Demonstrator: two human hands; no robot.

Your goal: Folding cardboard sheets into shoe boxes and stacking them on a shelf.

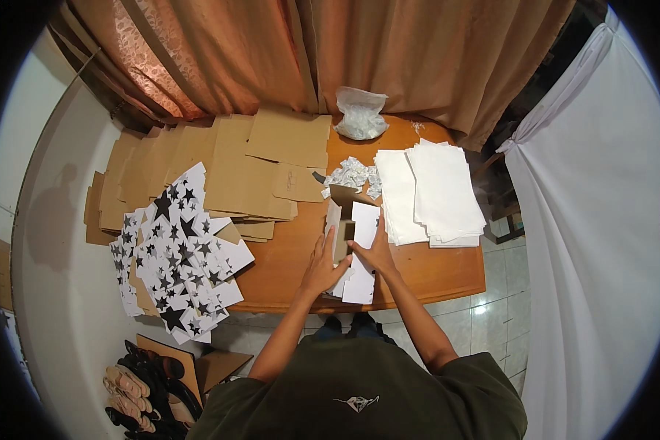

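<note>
In the head view, my grip is 2-handed on the white-and-brown carton (363, 273): my left hand (321, 268) holds its left wall and my right hand (375, 253) its right panel, both thumbs turned in toward the opening. The carton sits between my hands, over the near part of the tabletop (433, 273). I judge it light, stiff along the walls but easy to crease at the folds, its white faces perhaps slippery; the long sides look the best hold. Just beyond my grip lie small packets (348, 176); to its right, white sheets (451, 191); to its left, star-patterned pieces (176, 264) and brown cardboard (238, 172).
</note>
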